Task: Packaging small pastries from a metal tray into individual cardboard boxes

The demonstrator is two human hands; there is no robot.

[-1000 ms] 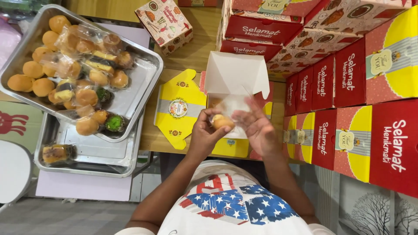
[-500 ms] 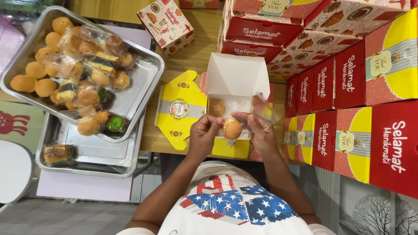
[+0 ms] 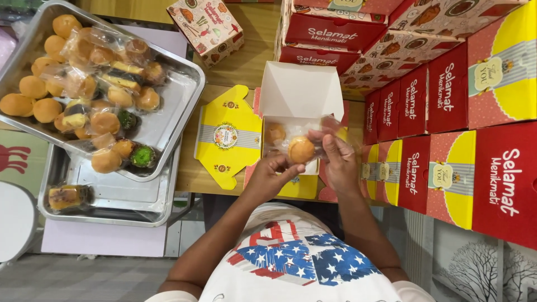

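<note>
Two steel trays (image 3: 168,184), stacked and holding wrapped buns, sit at the left on a wooden table (image 3: 246,61), above grey floor. At the middle a flat yellow box blank (image 3: 226,137) lies beside an open white box (image 3: 299,98), over which the left hand (image 3: 268,176), fingers loosely curled, touches the clear wrapper of a round bun (image 3: 302,149). The right hand (image 3: 335,162) pinches that bun, and stacked red-and-yellow boxes (image 3: 447,95) fill the right side.

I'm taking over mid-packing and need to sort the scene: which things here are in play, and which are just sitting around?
In play:
right hand, holding wrapped bun
left hand, beside it
open white box, one bun inside

Lying about:
flat yellow box
upper tray of pastries
lower tray
stacked red boxes
</note>
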